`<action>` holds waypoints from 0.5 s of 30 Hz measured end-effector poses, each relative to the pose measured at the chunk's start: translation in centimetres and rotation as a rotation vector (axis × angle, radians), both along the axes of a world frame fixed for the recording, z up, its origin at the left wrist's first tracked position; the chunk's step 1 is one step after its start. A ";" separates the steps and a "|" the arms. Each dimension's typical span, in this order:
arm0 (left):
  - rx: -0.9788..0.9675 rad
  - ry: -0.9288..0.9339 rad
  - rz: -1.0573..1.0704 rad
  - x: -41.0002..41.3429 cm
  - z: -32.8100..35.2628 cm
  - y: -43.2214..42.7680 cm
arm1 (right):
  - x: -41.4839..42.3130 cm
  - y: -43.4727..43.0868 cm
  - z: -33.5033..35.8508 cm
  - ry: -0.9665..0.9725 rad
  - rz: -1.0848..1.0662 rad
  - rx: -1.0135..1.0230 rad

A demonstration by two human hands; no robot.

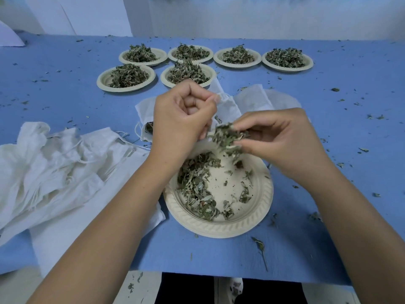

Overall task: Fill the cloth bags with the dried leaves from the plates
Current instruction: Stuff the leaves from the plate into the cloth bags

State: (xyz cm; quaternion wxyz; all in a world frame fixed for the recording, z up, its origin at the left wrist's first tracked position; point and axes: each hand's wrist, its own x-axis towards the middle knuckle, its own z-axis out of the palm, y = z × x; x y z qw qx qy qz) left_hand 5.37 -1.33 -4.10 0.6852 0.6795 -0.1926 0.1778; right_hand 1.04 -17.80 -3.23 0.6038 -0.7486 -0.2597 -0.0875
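— Two hands are up over the near plate (219,230), right?

— Yes, close together but not touching. The left hand (182,119) is curled, its thumb and forefinger pinching the top edge of a cloth bag (228,108). The bag hangs just behind the hands, between them.

— And the right hand (285,139)?

— Its fingertips pinch a clump of dried leaves (228,137), held just beside the left hand, above the plate's far edge.

— What lies on that plate?

— Loose leaves (197,185), mostly on its left half; the right half shows only scraps.

— Other bags?

— A pile of bags (54,163) lies to the left of the left forearm, and a few flat bags (252,99) lie beyond the hands. Six full plates (127,89) sit in two rows at the far side of the blue table (339,84), well apart from both hands.
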 end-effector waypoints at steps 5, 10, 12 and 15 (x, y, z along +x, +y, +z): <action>0.040 0.004 -0.085 0.0 -0.4 -0.1 | -0.1 0.6 -0.1 -0.185 -0.128 0.300; 0.050 -0.028 -0.106 -0.2 -0.4 -0.3 | 0.3 0.7 -0.8 -0.294 -0.373 0.061; 0.050 -0.037 -0.109 -0.2 -0.4 -0.3 | 0.4 0.7 -1.1 -0.399 -0.427 -0.113; 0.071 -0.069 -0.117 -0.3 -0.5 -0.3 | 0.6 0.6 -1.4 -0.558 -0.488 -0.325</action>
